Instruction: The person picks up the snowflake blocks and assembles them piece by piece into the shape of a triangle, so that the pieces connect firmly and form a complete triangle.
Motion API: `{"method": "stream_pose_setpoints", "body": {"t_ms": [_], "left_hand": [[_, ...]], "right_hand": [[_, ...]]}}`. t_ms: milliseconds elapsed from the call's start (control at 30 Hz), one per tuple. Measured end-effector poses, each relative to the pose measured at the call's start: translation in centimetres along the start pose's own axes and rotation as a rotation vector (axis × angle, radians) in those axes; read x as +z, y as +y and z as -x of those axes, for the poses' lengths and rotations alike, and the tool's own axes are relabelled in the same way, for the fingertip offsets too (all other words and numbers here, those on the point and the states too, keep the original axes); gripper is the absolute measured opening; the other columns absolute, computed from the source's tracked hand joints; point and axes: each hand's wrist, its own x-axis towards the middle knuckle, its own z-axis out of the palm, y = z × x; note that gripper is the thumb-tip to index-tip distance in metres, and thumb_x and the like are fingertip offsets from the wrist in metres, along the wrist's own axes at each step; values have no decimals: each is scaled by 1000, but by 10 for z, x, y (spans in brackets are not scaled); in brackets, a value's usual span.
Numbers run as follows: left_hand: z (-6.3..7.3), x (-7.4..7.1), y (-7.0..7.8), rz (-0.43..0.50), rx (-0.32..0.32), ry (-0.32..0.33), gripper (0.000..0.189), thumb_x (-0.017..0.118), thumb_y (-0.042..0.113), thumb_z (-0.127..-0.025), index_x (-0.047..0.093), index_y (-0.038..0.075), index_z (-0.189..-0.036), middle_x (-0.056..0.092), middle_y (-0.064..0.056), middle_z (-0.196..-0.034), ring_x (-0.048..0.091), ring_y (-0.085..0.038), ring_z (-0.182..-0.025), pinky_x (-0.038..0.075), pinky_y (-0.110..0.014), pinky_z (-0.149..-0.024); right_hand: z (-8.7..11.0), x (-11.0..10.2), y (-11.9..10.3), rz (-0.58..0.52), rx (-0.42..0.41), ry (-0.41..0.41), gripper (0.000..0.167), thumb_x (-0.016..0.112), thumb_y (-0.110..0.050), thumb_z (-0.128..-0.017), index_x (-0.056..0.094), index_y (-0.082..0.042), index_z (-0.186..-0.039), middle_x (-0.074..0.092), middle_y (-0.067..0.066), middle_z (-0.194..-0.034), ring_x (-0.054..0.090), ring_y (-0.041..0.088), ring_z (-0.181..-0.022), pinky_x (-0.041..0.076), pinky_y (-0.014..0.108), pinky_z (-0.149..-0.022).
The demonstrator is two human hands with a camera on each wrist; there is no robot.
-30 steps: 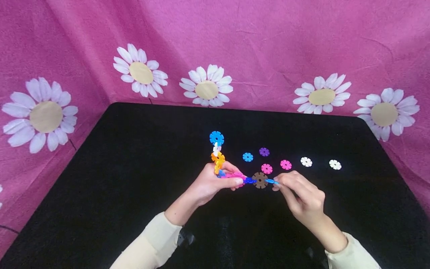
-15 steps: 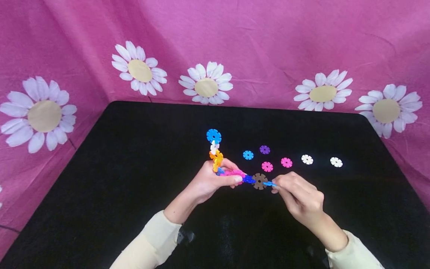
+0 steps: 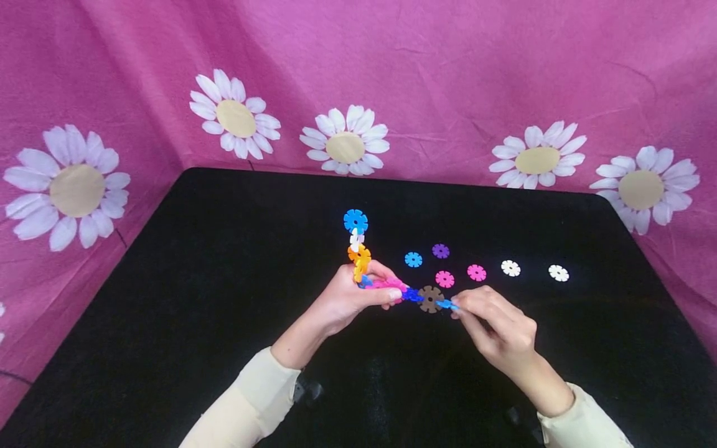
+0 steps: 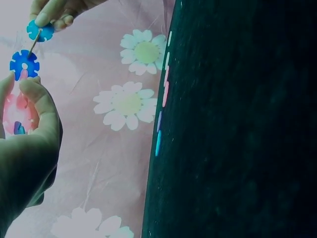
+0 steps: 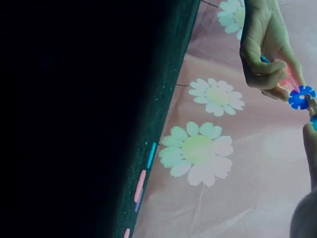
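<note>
My left hand [image 3: 343, 302] pinches a pink notched disc [image 3: 388, 284] between thumb and fingers. This disc belongs to a chain of slotted plastic discs raised over the table. From the left hand the chain runs up through orange [image 3: 360, 254] and white discs [image 3: 356, 239] to a large blue disc [image 3: 355, 221]. Toward the right it continues with a dark blue disc [image 3: 412, 295] and a brown disc [image 3: 431, 299]. A light blue disc [image 4: 39, 32] meets the brown one's edge, its far side pinched by my right hand [image 3: 501, 326].
Loose discs lie on the black table [image 3: 252, 249] beyond the hands: light blue [image 3: 413, 259], purple [image 3: 440, 251], two pink [image 3: 445, 279] and two white [image 3: 510, 268]. A pink cloth [image 3: 437, 81] with white flowers hangs behind the table.
The chain and both hands have shifted slightly left, and its blue end has risen a little. Both grips are kept, and the loose discs stay where they lay.
</note>
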Motion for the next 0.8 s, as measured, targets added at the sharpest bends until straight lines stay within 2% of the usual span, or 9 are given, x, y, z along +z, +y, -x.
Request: {"method": "stream_pose_setpoints", "body": {"t_ms": [133,233,333,433,533,667,800], "left_hand": [[0,-1,0,5,8,-10,25,70,7,-87,61,-5,-107,75,8,-89,71,-13,-79,57,-24,-77],[0,-1,1,-3,9,-8,24,71,7,-87,61,-3,-107,74,8,-89,71,-13,-79,57,-24,-78],[-1,-2,1,-16,14,-12,24,70,8,-88,60,-3,-107,74,6,-91,71,-15,-81,58,-25,-79],[-1,-4,2,-30,24,-13,26,67,14,-91,58,-1,-111,74,2,-99,72,-16,-88,57,-27,-80],[-2,-4,2,-20,58,-10,30,56,23,-98,53,0,-118,71,-2,-110,69,-14,-99,55,-27,-88],[-4,-3,2,40,135,18,43,37,34,-104,44,0,-129,68,4,-109,64,-12,-102,52,-25,-94],[-6,-2,0,104,172,57,45,35,36,-105,40,2,-134,69,12,-100,64,-8,-95,52,-20,-88]], "right_hand": [[0,-1,0,14,2,25,31,69,-16,-90,67,13,-80,69,22,-76,71,5,-94,51,13,-90],[-1,-1,0,9,0,33,31,70,-16,-90,67,13,-81,71,21,-79,70,4,-99,51,13,-91],[-1,-1,-1,9,-14,36,28,70,-14,-89,68,12,-80,71,21,-79,71,6,-96,52,14,-89],[-1,-1,-1,44,-21,24,27,69,-14,-90,69,10,-79,70,22,-77,72,8,-93,52,13,-88],[1,-2,0,97,-21,-7,28,67,-17,-92,70,8,-79,70,22,-76,71,9,-90,51,12,-89],[2,-3,1,157,-36,-65,29,65,-19,-94,72,5,-80,72,18,-78,71,16,-82,51,13,-91],[3,-4,0,189,-50,-110,29,64,-20,-95,73,3,-82,73,16,-79,71,20,-77,51,14,-92]]}}
